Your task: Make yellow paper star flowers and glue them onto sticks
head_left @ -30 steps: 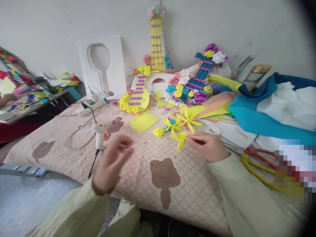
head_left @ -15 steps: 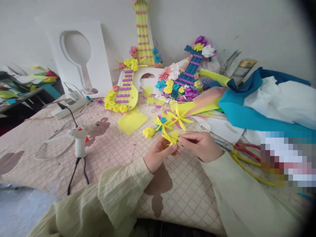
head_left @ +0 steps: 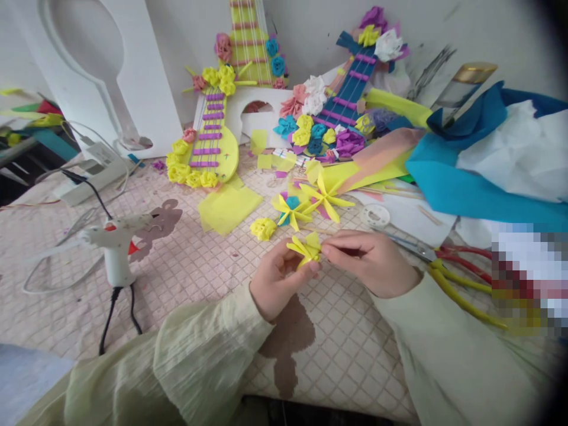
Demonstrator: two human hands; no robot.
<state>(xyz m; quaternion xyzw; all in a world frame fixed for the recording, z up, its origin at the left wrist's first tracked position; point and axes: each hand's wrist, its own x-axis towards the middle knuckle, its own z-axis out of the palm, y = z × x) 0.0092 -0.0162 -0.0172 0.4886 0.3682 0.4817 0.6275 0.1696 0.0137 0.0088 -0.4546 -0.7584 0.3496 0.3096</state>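
Observation:
A folded yellow paper flower (head_left: pixel 305 248) is held between my two hands above the patterned tablecloth. My left hand (head_left: pixel 280 277) grips its lower left side between thumb and fingers. The fingertips of my right hand (head_left: pixel 370 257) pinch its right edge. Just beyond my hands lie two spiky yellow paper flowers, a smaller one (head_left: pixel 293 212) over a blue piece and a larger one (head_left: pixel 327 198). A crumpled yellow rosette (head_left: pixel 262 228) rests to their left, near some yellow paper sheets (head_left: pixel 228 207).
A white glue gun (head_left: pixel 116 254) with black cords stands at the left by a power strip (head_left: pixel 91 177). Decorated paper guitars (head_left: pixel 217 142) lean at the back. Scissors (head_left: pixel 426 251) with red handles, yellow-handled pliers and blue cloth (head_left: pixel 470 183) lie at the right.
The view has moved closer and slightly right, so the glue gun appears further left. Both hands keep hold of the yellow flower, which is turned slightly.

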